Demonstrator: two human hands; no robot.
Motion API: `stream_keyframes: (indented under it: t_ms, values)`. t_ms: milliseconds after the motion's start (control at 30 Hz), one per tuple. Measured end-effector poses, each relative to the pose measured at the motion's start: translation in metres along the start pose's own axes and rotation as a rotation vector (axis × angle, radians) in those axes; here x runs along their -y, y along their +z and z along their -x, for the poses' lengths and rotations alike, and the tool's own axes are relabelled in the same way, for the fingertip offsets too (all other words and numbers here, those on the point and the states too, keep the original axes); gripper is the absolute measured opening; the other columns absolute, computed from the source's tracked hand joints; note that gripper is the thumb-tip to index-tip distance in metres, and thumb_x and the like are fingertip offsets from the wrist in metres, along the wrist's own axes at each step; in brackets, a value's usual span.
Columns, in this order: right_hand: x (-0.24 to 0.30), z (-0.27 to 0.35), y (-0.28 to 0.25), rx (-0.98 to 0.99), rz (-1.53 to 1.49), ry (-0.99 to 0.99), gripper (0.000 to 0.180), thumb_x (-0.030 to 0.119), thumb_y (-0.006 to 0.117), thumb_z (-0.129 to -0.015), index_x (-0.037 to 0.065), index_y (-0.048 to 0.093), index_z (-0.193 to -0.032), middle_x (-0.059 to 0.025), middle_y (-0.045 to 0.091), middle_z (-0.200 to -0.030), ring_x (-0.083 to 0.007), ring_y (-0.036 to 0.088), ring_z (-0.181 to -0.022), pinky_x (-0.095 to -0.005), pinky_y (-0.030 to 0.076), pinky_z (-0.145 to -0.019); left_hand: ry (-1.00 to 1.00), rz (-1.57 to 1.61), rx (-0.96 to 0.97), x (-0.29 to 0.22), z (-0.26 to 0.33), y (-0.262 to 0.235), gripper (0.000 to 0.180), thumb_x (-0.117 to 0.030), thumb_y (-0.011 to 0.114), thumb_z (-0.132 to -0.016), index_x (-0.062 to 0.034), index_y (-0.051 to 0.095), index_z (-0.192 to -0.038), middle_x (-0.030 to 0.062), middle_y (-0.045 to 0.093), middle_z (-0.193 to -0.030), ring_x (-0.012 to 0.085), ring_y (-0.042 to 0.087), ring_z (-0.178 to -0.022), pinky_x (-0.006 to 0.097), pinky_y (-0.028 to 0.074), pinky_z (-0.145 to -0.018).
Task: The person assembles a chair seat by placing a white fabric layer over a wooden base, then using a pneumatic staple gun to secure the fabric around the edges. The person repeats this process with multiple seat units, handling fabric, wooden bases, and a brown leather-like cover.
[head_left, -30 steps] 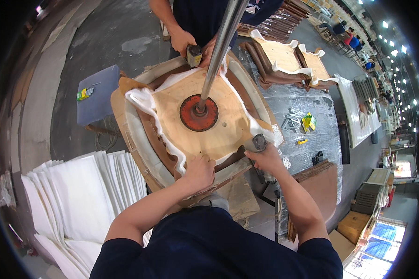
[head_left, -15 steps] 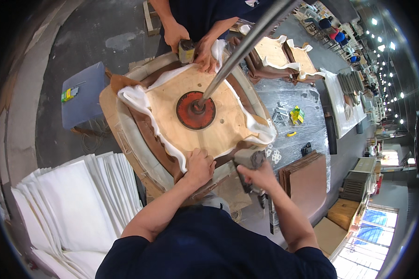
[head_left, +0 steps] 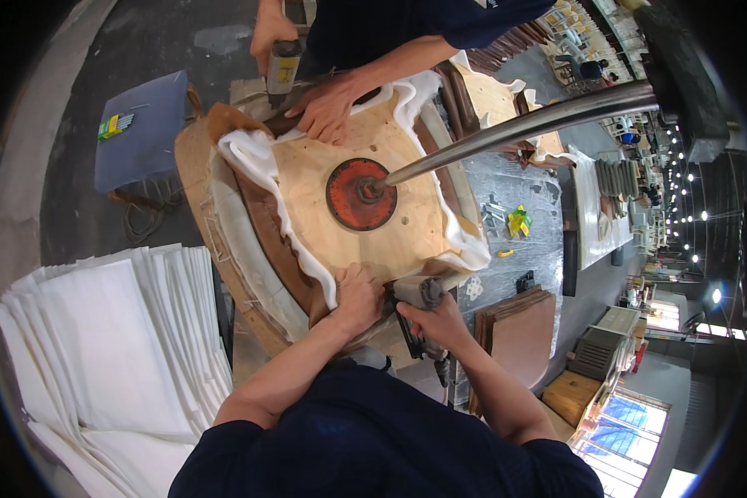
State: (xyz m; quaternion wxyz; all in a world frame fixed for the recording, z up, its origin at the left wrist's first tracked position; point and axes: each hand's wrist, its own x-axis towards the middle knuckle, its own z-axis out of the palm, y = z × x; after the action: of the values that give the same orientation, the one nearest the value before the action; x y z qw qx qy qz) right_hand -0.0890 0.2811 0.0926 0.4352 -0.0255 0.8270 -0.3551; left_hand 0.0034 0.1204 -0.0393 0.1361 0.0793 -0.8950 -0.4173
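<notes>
A plywood seat board (head_left: pixel 390 241) lies upside down on a stand, wrapped in white foam (head_left: pixel 261 178) and brown leather (head_left: pixel 266 241). A red round press plate (head_left: pixel 359 195) on a steel rod (head_left: pixel 515 124) bears on its middle. My left hand (head_left: pixel 358 297) presses the covering down on the board's near edge. My right hand (head_left: pixel 436 319) grips a grey staple gun (head_left: pixel 419 303) right beside it. Across the board another person's hand (head_left: pixel 328 104) holds the far edge, and their other hand (head_left: pixel 270 33) holds a second staple gun (head_left: pixel 282 66).
Stacked white foam sheets (head_left: pixel 100 357) lie at the lower left. A blue stool (head_left: pixel 141 133) carrying green staple strips stands at the upper left. A bench (head_left: pixel 515 249) on the right holds small tools, brown panels (head_left: pixel 519 332) and more seat boards.
The view has shifted, and the rod now leans to the right. My right hand with the staple gun has moved left along the near edge, close to my left hand.
</notes>
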Motion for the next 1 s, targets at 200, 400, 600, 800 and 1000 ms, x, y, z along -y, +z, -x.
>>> stream_keyframes:
  t_ms: [200, 400, 600, 800, 1000]
  values:
    - [0.024, -0.001, 0.011, -0.055, 0.021, 0.082, 0.038, 0.027, 0.089, -0.096, -0.001, 0.072, -0.116, -0.0046, 0.074, -0.081, -0.0111, 0.066, -0.056, -0.0305, 0.054, -0.054, -0.035, 0.031, 0.011, -0.002, 0.001, 0.002, 0.011, -0.015, 0.079, -0.082, -0.0116, 0.079, -0.093, 0.0093, 0.068, -0.108, 0.036, 0.059, -0.112, 0.053, 0.04, -0.095]
    - [0.025, 0.0, 0.013, -0.078, 0.073, 0.037, 0.045, 0.026, 0.089, -0.094, 0.001, 0.071, -0.126, -0.0045, 0.075, -0.082, -0.0129, 0.068, -0.057, -0.033, 0.057, -0.056, -0.033, 0.016, 0.01, -0.005, -0.001, 0.004, 0.011, -0.016, 0.078, -0.083, -0.0116, 0.079, -0.093, 0.0101, 0.068, -0.113, 0.0361, 0.059, -0.116, 0.052, 0.041, -0.098]
    - [-0.032, 0.013, -0.003, -0.16, -0.273, -0.135, 0.034, 0.02, 0.089, -0.097, -0.001, 0.074, -0.12, -0.0032, 0.073, -0.08, -0.0114, 0.067, -0.06, -0.0298, 0.055, -0.055, -0.056, -0.077, 0.088, -0.019, -0.017, -0.007, 0.019, -0.019, 0.082, -0.085, -0.0088, 0.078, -0.101, 0.0129, 0.069, -0.118, 0.0397, 0.059, -0.116, 0.055, 0.043, -0.1]
    - [-0.057, 0.044, -0.049, -0.294, -0.402, -0.27, 0.026, 0.015, 0.086, -0.101, -0.001, 0.075, -0.119, -0.0019, 0.072, -0.083, -0.0101, 0.064, -0.059, -0.0281, 0.049, -0.052, 0.138, -0.063, 0.029, -0.033, -0.062, 0.02, 0.038, -0.032, 0.091, -0.084, -0.0041, 0.074, -0.103, 0.0243, 0.053, -0.154, 0.0484, 0.038, -0.156, 0.064, 0.025, -0.132]
    - [-0.066, 0.026, -0.074, -0.273, -0.311, -0.286, 0.032, 0.018, 0.089, -0.099, -0.001, 0.074, -0.121, -0.0016, 0.072, -0.083, -0.0094, 0.062, -0.058, -0.0279, 0.048, -0.051, 0.162, 0.01, 0.09, -0.039, -0.07, 0.048, 0.037, -0.033, 0.089, -0.085, -0.0022, 0.073, -0.098, 0.0258, 0.046, -0.163, 0.0494, 0.027, -0.164, 0.066, 0.018, -0.134]
